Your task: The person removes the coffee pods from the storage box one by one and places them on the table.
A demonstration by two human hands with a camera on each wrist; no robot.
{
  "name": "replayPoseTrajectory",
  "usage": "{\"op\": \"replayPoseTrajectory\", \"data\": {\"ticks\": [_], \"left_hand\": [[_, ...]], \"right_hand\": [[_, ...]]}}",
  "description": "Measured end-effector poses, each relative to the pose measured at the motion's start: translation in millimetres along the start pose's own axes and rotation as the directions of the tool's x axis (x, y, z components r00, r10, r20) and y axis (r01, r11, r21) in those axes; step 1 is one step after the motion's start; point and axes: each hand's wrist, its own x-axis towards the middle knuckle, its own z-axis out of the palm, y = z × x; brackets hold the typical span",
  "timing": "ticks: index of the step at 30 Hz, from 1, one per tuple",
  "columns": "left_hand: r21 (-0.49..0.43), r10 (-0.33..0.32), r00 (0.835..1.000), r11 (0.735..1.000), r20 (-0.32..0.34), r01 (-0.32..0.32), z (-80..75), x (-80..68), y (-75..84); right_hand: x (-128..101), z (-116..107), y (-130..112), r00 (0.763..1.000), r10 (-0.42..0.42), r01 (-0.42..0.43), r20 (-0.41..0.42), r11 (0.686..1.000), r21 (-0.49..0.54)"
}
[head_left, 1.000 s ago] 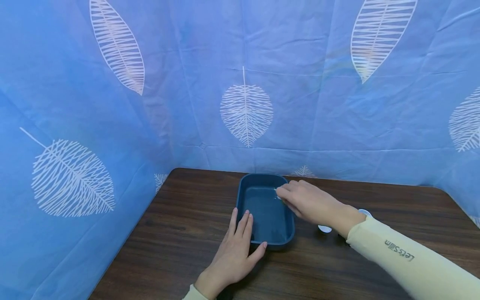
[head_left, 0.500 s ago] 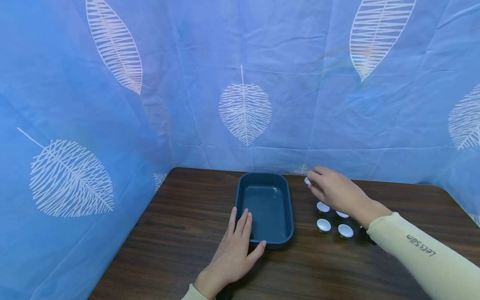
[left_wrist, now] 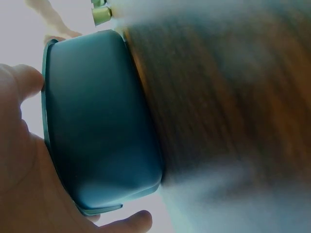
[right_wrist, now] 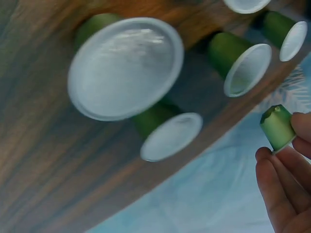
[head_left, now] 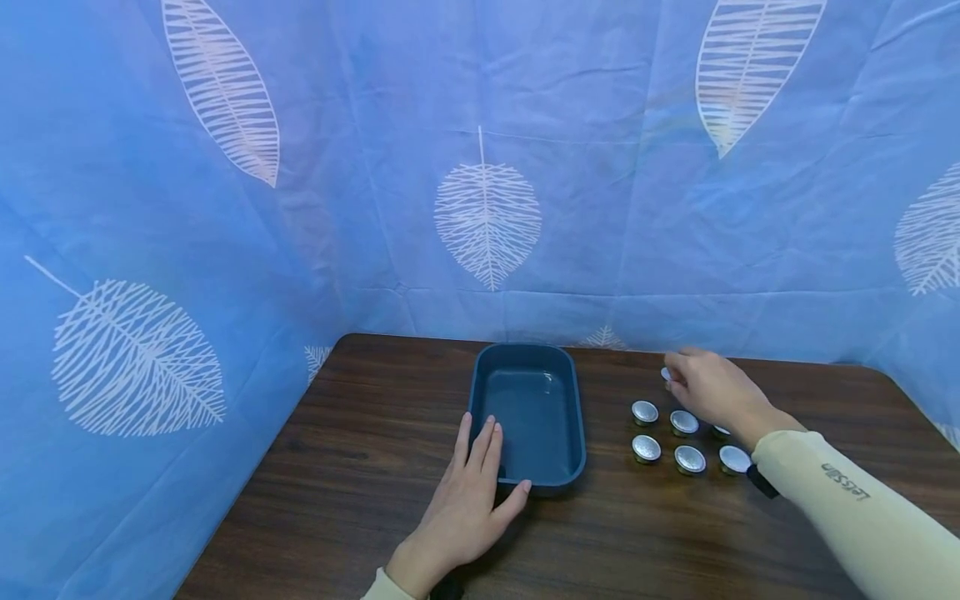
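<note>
Your right hand is pinching one small green capsule by its body, near the table's far edge, just behind the six foil-lidded capsules standing right of the blue tray. It's probably light, thin-walled, crushable; you're better gripping the sides, off the foil. Your left hand is resting flat-fingered on the tray's near rim. The capsule rows are crowding your wrist.
</note>
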Motion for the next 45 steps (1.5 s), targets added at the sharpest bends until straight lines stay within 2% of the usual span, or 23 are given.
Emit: {"op": "replayPoseTrajectory", "data": {"ticks": [8, 17, 25, 34, 45], "left_hand": [[0.004, -0.001, 1.0, 1.0, 0.002, 0.001, -0.6, -2.7, 0.0], [-0.003, -0.009, 1.0, 1.0, -0.001, 0.009, -2.4, -6.6, 0.3], [0.004, -0.002, 1.0, 1.0, -0.002, 0.002, -2.4, -8.1, 1.4], [0.006, -0.015, 1.0, 1.0, 0.02, 0.015, -3.8, -10.2, 1.2], [0.002, -0.005, 1.0, 1.0, 0.025, 0.005, -1.8, -9.5, 1.1]], "right_hand": [[-1, 11, 14, 0.999, 0.023, -0.024, 0.048, 1.0, 0.008], [4, 18, 15, 0.994, 0.052, -0.054, 0.093, 0.998, 0.017], [3, 19, 18, 0.99, 0.085, -0.089, 0.116, 0.996, 0.027], [1, 20, 16, 0.989, 0.074, -0.078, 0.129, 0.997, 0.028], [-7, 12, 13, 0.981, 0.137, -0.139, 0.14, 0.99, 0.006]]}}
